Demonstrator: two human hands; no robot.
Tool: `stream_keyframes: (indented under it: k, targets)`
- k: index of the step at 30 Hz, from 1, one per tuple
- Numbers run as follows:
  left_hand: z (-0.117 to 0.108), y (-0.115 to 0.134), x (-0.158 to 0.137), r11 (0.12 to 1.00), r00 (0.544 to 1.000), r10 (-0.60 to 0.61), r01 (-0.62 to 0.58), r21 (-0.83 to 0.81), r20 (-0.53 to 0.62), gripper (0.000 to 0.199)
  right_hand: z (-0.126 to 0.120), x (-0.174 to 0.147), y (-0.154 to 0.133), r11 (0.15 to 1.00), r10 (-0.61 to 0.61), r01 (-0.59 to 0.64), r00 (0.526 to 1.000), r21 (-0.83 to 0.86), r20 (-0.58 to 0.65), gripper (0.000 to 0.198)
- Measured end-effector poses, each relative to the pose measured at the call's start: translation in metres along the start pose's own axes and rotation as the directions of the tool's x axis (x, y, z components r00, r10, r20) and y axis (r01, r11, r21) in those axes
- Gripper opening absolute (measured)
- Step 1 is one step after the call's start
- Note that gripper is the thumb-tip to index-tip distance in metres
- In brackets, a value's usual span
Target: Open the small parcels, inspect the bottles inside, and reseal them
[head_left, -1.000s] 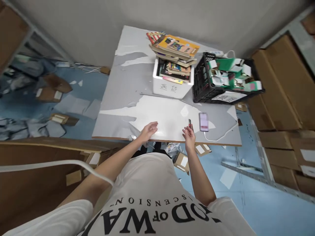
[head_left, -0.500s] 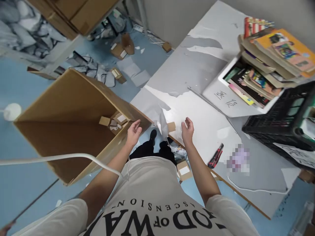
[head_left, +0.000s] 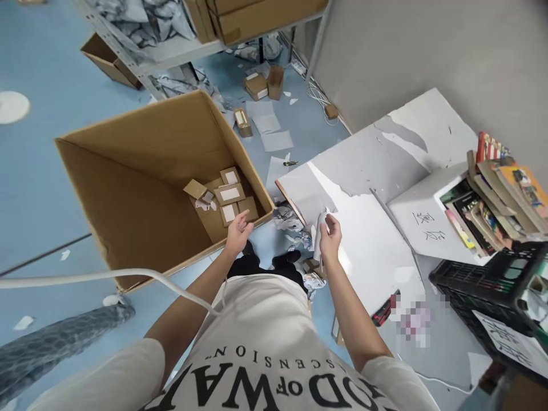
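Observation:
My left hand (head_left: 240, 231) is raised with its fingers apart and nothing in it, by the near right corner of a large open cardboard box (head_left: 128, 128). Inside that box lie several small cardboard boxes (head_left: 229, 194) with white labels. Across from it, my right hand (head_left: 330, 237) hovers over the edge of the white table (head_left: 363, 240). Its fingers are slightly curled and apart, holding nothing visible. A grey plastic sheet (head_left: 317, 242) hangs at the table edge behind this hand. Further along the table lies a red and black utility knife (head_left: 386, 308).
A white bin of books (head_left: 422, 220) and a black crate (head_left: 483, 291) stand on the table's right. A metal shelf (head_left: 180, 57) is at the back. Paper sheets (head_left: 276, 141) and another cutter (head_left: 290, 163) lie on the floor. A white cable (head_left: 111, 278) crosses the left side.
The view has turned left, so the table and books sit further right. More small boxes show inside the large box. The small brown piece beside my right hand no longer shows.

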State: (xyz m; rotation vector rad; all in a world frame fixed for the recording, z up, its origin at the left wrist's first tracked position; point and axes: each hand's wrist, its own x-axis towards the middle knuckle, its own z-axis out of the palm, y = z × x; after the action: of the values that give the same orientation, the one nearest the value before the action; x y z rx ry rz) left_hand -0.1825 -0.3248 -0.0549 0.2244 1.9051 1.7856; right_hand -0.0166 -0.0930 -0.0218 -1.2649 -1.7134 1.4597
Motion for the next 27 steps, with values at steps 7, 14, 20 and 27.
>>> stream_keyframes:
  k: [7, 14, 20, 27]
  targets:
    - [-0.100, -0.009, 0.027, 0.996, 0.980, 0.043, -0.058, -0.072, -0.196, 0.070, 0.108, -0.017, -0.041, 0.981, -0.155, 0.179, 0.956, -0.075, 0.249, 0.047]
    - [-0.165, -0.032, 0.029, 0.999, 0.916, -0.018, 0.000, -0.044, -0.401, 0.067, 0.219, -0.011, -0.051, 0.943, -0.168, 0.295, 0.822, -0.155, 0.544, 0.046]
    - [-0.190, -0.066, 0.056, 0.994, 0.874, -0.107, 0.082, -0.074, -0.473, 0.067, 0.320, 0.023, -0.019, 0.899, -0.106, 0.377, 0.681, -0.223, 0.724, 0.041]
    - [-0.220, -0.142, 0.127, 0.977, 0.852, -0.188, 0.215, -0.002, -0.488, 0.070, 0.419, 0.090, 0.084, 0.807, 0.279, 0.175, 0.729, -0.564, 0.626, 0.036]
